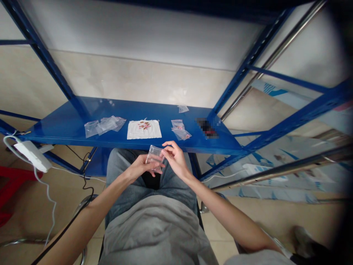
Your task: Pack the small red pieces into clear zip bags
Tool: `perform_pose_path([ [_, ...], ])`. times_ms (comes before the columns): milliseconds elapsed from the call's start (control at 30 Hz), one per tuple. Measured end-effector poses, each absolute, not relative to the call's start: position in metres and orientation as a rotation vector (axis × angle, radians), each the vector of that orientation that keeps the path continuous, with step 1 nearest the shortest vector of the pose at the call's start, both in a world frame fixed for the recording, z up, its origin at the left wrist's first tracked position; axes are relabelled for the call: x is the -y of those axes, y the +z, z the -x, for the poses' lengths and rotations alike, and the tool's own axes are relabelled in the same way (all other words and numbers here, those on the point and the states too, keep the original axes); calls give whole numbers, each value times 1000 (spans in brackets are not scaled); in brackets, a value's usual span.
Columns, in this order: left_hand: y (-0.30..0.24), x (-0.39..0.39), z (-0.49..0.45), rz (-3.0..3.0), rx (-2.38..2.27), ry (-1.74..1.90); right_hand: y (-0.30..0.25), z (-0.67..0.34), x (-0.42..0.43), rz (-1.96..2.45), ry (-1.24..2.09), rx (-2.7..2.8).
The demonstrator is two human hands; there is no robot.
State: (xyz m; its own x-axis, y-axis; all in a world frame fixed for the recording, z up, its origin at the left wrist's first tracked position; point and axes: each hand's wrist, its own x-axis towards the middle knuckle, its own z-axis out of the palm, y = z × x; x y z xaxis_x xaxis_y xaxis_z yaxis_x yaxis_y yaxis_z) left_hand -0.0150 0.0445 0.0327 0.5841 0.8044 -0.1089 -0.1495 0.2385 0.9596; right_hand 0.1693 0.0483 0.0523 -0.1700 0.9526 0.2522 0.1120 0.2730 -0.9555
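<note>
Over my lap, just in front of the shelf edge, my left hand (143, 164) grips a small clear zip bag (153, 156) between thumb and fingers. The bag is tilted, and whether it has anything inside is hard to make out. My right hand (175, 157) pinches the bag's right edge with thumb and forefinger, its other fingers loosely bent. Beyond them on the shelf, a white cloth pouch (132, 131) lies flat with small pinkish-brown pieces (144, 125) on it. To its right are a few zip bags (180, 130) with small reddish pieces inside.
Several flat clear bags (106, 125) overlap on the blue shelf (74, 127) at left. Another clear bag (183, 109) lies at the back; a blurred-out dark object (206, 129) sits at right. A white power strip (33, 156) and cables hang at the left corner.
</note>
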Motion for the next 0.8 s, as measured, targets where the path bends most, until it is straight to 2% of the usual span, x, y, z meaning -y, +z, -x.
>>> perform_pose_path([
  [267, 27, -44, 10, -1209, -720, 754, 52, -169, -48, 1034, 1062, 1438],
  [533, 39, -50, 19, -1278, -985, 1216, 51, -168, -49, 979, 1231, 1451],
  [800, 42, -50, 20, -1301, -1003, 1300, 45, -165, -51, 1055, 1330, 1377],
])
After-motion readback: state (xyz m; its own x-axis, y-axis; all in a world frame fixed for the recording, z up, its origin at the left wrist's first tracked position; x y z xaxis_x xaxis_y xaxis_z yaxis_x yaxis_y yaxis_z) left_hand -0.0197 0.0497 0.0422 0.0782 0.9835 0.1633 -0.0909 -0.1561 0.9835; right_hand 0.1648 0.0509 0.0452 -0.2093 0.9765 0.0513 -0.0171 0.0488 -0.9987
